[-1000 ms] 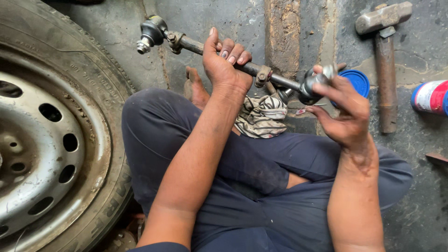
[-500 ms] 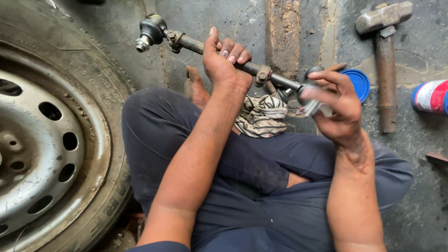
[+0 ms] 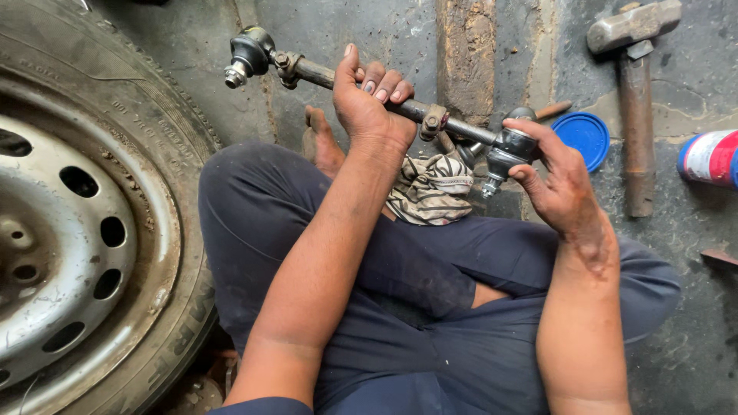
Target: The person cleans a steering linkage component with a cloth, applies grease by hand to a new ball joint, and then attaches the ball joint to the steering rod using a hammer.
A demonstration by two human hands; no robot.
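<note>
The left hand (image 3: 369, 104) has its grip closed around the middle of a long, greasy dark steel steering rod (image 3: 384, 104), held above the lap. The right hand (image 3: 557, 184) cups the ball joint (image 3: 507, 150) at the rod's near end, fingers curled loosely, not clenched. Turning that joint likely goes best with the left hand keeping the rod steady. Counted: one rod with two ball-joint ends, one rusty sledgehammer (image 3: 634, 92), one blue round lid (image 3: 582, 136), one striped rag (image 3: 430, 188), one steel-rimmed tyre (image 3: 84, 230).

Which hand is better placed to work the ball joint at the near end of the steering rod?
Right hand: its fingers already cup that ball joint. The left hand grips the rod mid-shaft.
</note>
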